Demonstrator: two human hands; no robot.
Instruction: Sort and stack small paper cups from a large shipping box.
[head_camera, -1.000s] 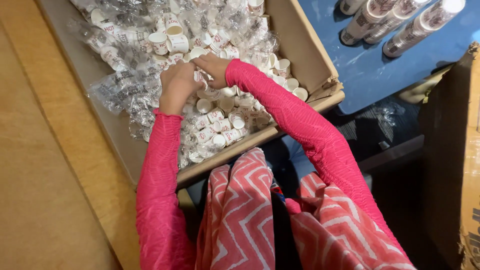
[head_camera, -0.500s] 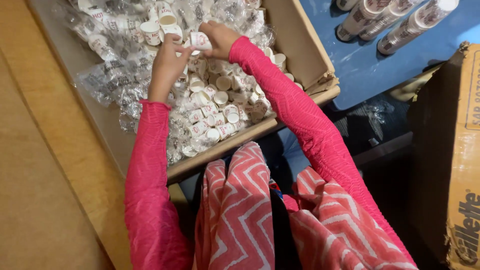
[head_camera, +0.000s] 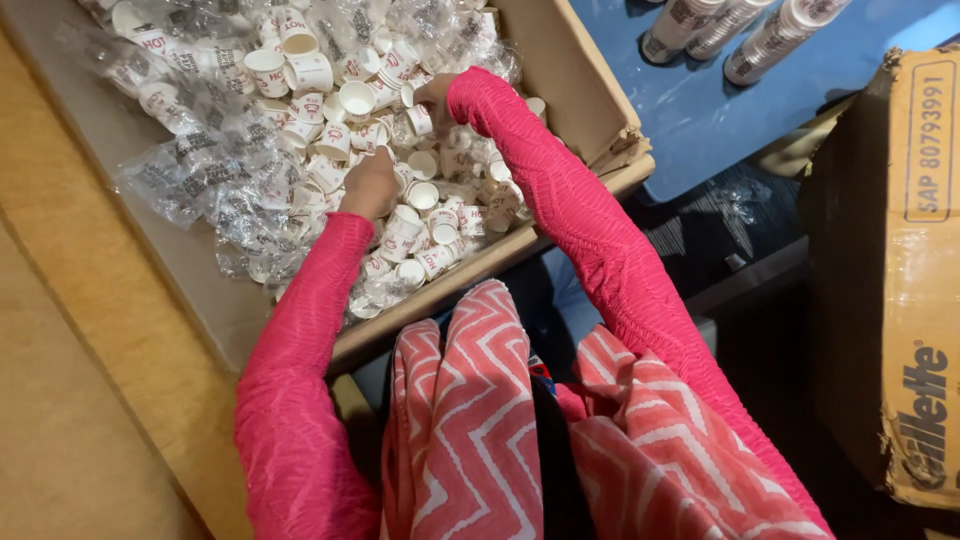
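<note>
Since the earlier frame the left hand (head_camera: 372, 185) has dropped lower onto the small white paper cups (head_camera: 420, 215) in the brown cardboard box (head_camera: 575, 95), grip hidden, while the right hand (head_camera: 435, 95), upper centre, pinches one cup (head_camera: 419, 120); lifting gently should avoid crushing.

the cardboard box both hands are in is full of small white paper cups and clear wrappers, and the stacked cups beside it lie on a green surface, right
Not quite. The head view shows the stacked cups lying on a blue surface, not a green one. The rest holds: the left hand and right hand are both in the cardboard box, among small white paper cups and clear wrappers.
</note>
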